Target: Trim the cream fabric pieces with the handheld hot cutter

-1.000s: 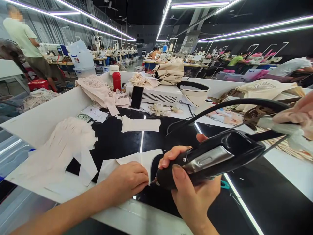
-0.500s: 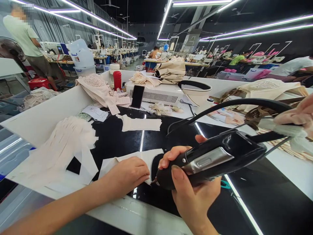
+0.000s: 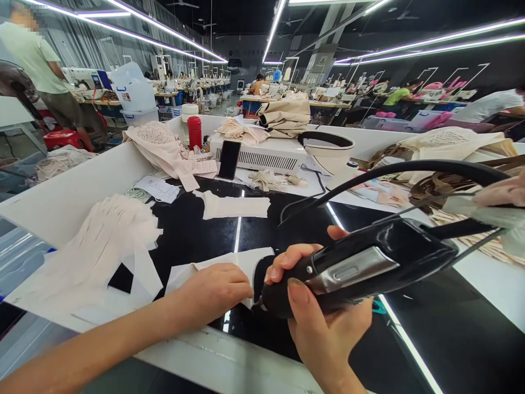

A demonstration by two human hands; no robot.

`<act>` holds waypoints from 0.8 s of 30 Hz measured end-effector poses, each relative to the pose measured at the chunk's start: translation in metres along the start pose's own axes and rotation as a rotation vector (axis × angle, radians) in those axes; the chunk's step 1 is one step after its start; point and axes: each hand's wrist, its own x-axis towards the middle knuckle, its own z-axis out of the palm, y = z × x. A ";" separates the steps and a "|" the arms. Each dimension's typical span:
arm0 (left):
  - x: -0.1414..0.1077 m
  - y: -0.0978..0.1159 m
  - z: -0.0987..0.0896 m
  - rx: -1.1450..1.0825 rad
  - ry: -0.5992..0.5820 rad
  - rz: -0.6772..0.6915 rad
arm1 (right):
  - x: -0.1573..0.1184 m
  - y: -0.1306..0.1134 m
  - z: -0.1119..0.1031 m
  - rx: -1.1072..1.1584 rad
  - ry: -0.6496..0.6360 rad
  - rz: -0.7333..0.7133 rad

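A black hand-held gun with a fine nozzle and a silver lever, which looks like a hot-glue gun (image 3: pixel 381 251), lies in my right hand (image 3: pixel 320 323), with the fingers wrapped round its body and the thumb alongside. The nozzle points left, close to the edge of a cream fabric piece (image 3: pixel 252 260). My left hand (image 3: pixel 221 284) is closed at that edge, fingers curled and pressed on the fabric; the fingertips are partly hidden. Beyond lies another cream fabric piece (image 3: pixel 235 207), flat on the glossy black table surface (image 3: pixel 197 235).
A pile of cream strips (image 3: pixel 102 241) lies to the left. The gun's thick black hose (image 3: pixel 410 167) arches right, where pale wrapping (image 3: pixel 492 205) surrounds it. A phone (image 3: pixel 229 160), a red bottle (image 3: pixel 194 132) and a vented white box (image 3: pixel 266 158) stand behind. Teal-handled scissors (image 3: pixel 378 306) lie near my right hand.
The rear of the gun and its hose have shifted slightly right. My left hand stays at the fabric edge and the nozzle remains close by; the view has moved a little.
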 end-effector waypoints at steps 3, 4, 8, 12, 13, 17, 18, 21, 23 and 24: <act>-0.005 -0.004 -0.002 -0.009 0.032 0.055 | 0.000 -0.001 0.000 -0.007 0.007 0.006; -0.006 -0.005 -0.003 -0.010 0.035 0.081 | -0.001 -0.001 -0.001 -0.009 0.006 0.008; -0.009 -0.008 -0.004 0.011 0.033 0.147 | -0.001 -0.002 -0.001 -0.014 -0.003 0.016; -0.010 -0.008 -0.004 0.060 0.032 0.161 | 0.000 -0.001 -0.001 -0.027 -0.002 0.007; -0.010 -0.008 -0.004 0.074 0.033 0.164 | -0.001 -0.001 -0.001 -0.027 -0.001 0.005; -0.010 -0.007 -0.004 0.058 0.051 0.103 | -0.002 -0.002 -0.002 -0.020 -0.006 0.021; -0.010 -0.006 -0.003 0.040 0.058 0.081 | -0.002 -0.003 -0.002 -0.019 -0.008 0.025; -0.008 -0.003 -0.003 -0.005 0.059 0.018 | -0.002 -0.004 -0.001 -0.020 -0.006 0.023; -0.005 0.000 -0.003 -0.016 0.054 -0.028 | -0.001 -0.004 0.000 -0.017 -0.001 0.017; -0.003 0.001 -0.003 -0.018 0.047 -0.052 | 0.000 -0.004 0.000 -0.016 0.003 0.017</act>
